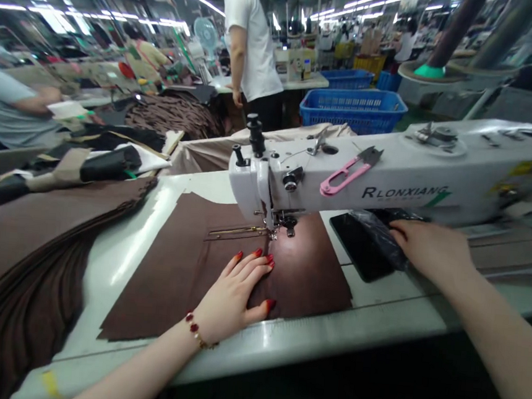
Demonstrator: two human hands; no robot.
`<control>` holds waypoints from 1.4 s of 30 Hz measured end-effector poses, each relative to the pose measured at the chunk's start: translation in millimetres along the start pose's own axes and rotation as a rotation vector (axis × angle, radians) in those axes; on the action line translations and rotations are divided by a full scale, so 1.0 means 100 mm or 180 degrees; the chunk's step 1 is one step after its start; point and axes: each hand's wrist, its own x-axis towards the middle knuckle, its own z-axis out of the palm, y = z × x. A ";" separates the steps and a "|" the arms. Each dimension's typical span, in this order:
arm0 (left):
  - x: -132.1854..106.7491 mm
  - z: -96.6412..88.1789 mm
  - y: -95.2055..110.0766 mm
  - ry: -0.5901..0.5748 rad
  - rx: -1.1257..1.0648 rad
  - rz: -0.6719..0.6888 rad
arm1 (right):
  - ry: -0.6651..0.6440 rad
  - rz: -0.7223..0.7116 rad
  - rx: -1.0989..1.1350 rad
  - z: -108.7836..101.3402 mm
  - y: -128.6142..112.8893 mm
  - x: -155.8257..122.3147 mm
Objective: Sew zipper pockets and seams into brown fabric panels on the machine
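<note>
A brown fabric piece [185, 267] with a zipper line lies flat on the white sewing table [377, 315], under the needle of a white sewing machine [389, 173]. My left hand [237, 290] rests flat on the fabric just in front of the presser foot [282, 223], fingers stretched out and together. My right hand [429, 248] reaches under the machine arm, with its fingers on a dark plastic-wrapped item [381, 237] that lies over a black phone [359, 248]. Its fingertips are partly hidden.
Pink thread snips [347, 172] lie on top of the machine. A thick stack of brown fabric pieces [22, 265] fills the table's left side. A person in a white shirt [254, 43] stands behind, near blue crates [353, 108]. Another person's arm [18, 100] shows at far left.
</note>
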 end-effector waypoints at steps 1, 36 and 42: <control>0.00 0.00 0.00 0.0012 0.0003 0.0006 | -0.0051 -0.0050 0.0041 0.00 -0.02 0.04; -0.01 0.01 0.01 0.0105 -0.0063 0.0008 | 0.0223 0.0782 0.0682 0.08 -0.10 0.11; -0.01 0.02 0.00 0.0138 -0.0061 0.0042 | 0.0407 0.0836 0.0409 0.06 -0.07 0.05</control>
